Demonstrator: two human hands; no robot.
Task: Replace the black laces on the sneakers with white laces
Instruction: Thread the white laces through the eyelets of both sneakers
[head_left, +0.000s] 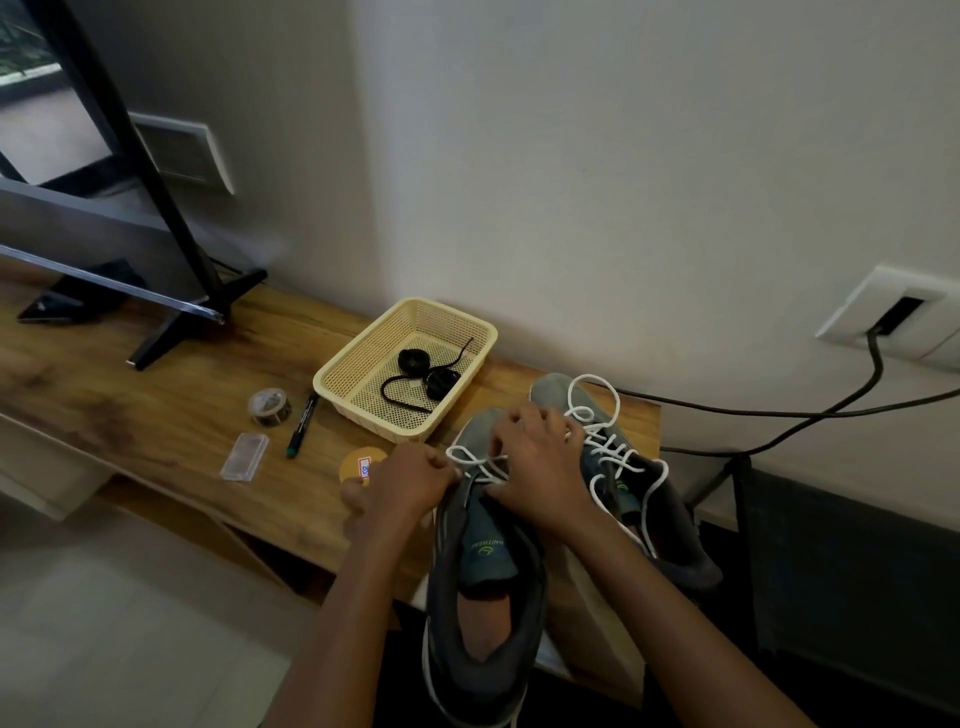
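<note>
Near sneaker (485, 639), white lace (475, 460) held between left hand (410, 480), right hand (540, 467)

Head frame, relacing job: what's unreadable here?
All from the head view.
Eyelet rows of near sneaker: covered by right hand and left hand; laced count unknown.
Right hand's fingers: curled under; hold on white lace unclear.
Sneaker heel: cut by bottom edge.
The orange disc: partly behind left hand, label too small.
The black laces in basket: coiled, count unclear.
</note>
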